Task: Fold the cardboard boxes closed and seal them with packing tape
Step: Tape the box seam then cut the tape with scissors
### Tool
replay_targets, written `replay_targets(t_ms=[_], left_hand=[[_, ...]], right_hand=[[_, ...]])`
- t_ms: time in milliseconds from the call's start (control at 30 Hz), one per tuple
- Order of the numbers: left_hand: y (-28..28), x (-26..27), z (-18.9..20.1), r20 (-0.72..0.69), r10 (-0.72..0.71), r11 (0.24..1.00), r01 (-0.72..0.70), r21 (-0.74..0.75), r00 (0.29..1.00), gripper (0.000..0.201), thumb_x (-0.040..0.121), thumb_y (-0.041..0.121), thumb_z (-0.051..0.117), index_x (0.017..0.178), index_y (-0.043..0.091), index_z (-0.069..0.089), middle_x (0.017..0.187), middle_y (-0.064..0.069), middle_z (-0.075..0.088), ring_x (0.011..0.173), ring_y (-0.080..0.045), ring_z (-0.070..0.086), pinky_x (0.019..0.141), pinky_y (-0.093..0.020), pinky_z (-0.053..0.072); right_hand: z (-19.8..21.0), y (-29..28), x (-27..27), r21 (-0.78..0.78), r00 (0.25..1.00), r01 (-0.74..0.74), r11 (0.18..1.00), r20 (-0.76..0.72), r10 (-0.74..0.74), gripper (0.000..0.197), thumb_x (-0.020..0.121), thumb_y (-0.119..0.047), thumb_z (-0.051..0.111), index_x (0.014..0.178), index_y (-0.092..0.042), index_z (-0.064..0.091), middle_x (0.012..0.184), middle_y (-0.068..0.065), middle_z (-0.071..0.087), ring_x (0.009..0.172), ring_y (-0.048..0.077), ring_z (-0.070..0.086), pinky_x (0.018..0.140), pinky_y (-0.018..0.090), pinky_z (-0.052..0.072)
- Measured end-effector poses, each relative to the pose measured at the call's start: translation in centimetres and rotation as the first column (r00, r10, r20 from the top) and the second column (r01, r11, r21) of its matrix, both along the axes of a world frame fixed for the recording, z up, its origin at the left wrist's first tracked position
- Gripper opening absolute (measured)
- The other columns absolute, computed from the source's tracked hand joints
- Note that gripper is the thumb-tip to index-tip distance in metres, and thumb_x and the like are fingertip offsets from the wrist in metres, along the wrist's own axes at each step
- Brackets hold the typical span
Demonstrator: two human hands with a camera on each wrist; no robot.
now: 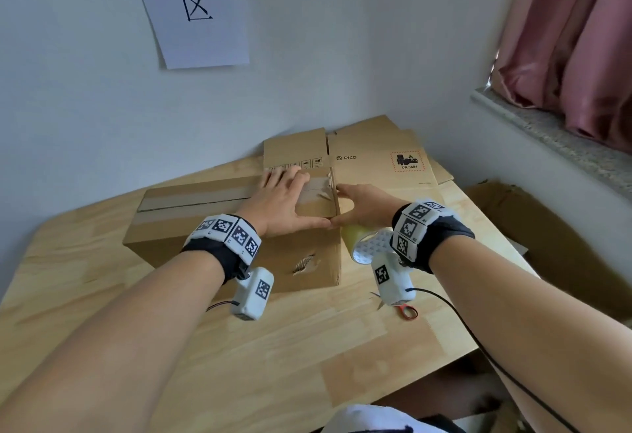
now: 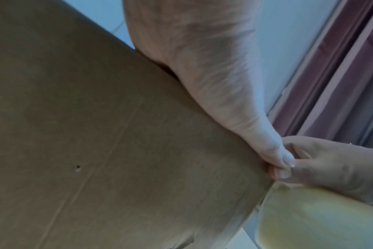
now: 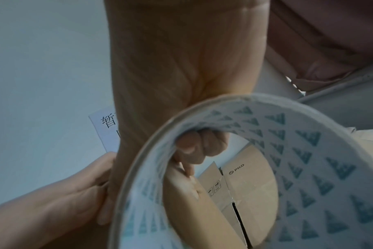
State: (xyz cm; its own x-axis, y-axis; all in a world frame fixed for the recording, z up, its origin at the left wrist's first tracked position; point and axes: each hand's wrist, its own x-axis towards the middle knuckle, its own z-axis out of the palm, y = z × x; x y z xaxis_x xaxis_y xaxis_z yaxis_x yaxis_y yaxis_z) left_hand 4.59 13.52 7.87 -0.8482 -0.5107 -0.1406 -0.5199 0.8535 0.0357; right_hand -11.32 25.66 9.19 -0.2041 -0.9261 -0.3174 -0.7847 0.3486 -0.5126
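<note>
A closed brown cardboard box [image 1: 191,231] sits on the wooden table [image 1: 307,347], with a strip of tape [image 1: 205,195] along its top seam. My left hand [image 1: 287,198] lies flat on the right end of the box top, fingers straight and thumb along the front edge. At the box's right end, my right hand [image 1: 362,205] grips a roll of packing tape [image 1: 362,243]. Its thumb touches my left thumb [image 2: 279,155] at the corner. In the right wrist view its fingers [image 3: 202,144] curl inside the roll's patterned core [image 3: 309,151].
Flattened PICO cartons [image 1: 379,159] lie at the back of the table against the wall. Red-handled scissors [image 1: 407,311] rest on the table under my right wrist. An open cardboard box [image 1: 554,237] stands on the floor to the right, below the window sill [image 1: 554,135].
</note>
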Motion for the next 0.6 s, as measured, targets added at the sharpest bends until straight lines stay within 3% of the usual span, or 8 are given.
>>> replay_targets(t_ms=[233,367,467,600], left_hand=[[0.6,-0.1,0.4,0.009,0.007,1.0,-0.007,0.006,1.0,0.11,0.065,0.09,0.028,0.147,0.017,0.015,0.157,-0.008,0.003,0.144,-0.034,0.003,0.117,-0.053,-0.002],[0.8,0.1,-0.3,-0.019,0.004,1.0,-0.004,0.026,1.0,0.108,0.068,0.09,0.028,0.148,0.019,0.012,0.158,-0.009,0.001,0.144,-0.036,0.0,0.117,-0.052,-0.004],[0.8,0.1,-0.3,-0.001,0.019,0.998,-0.019,0.054,1.0,0.108,0.07,0.089,0.027,0.151,0.023,0.002,0.159,-0.011,-0.006,0.144,-0.038,-0.007,0.117,-0.051,-0.007],[0.8,0.0,-0.1,0.054,0.013,0.998,-0.016,0.06,0.998,0.109,0.068,0.09,0.019,0.151,0.025,-0.011,0.158,-0.015,-0.013,0.144,-0.039,-0.012,0.116,-0.05,-0.009]], right_hand=[[-0.4,0.9,2.1,-0.065,0.997,0.073,0.995,-0.03,-0.075,0.051,0.084,-0.038,0.064,0.129,-0.016,0.053,0.124,0.003,0.061,0.11,0.021,0.056,0.083,0.026,0.04],[-1.2,1.4,3.2,-0.082,0.993,0.115,0.99,-0.031,-0.118,0.059,0.085,-0.034,0.064,0.137,-0.017,0.042,0.124,0.009,0.06,0.11,0.026,0.055,0.078,0.024,0.036],[-1.7,1.4,4.0,-0.092,0.987,0.154,0.984,-0.027,-0.157,0.071,0.085,-0.032,0.065,0.144,-0.017,0.029,0.124,0.013,0.059,0.112,0.03,0.054,0.077,0.024,0.034],[-1.6,0.9,4.7,-0.052,0.982,0.176,0.983,-0.058,-0.179,0.065,0.085,-0.03,0.066,0.137,-0.007,0.036,0.119,0.015,0.06,0.108,0.03,0.056,0.075,0.025,0.037]])
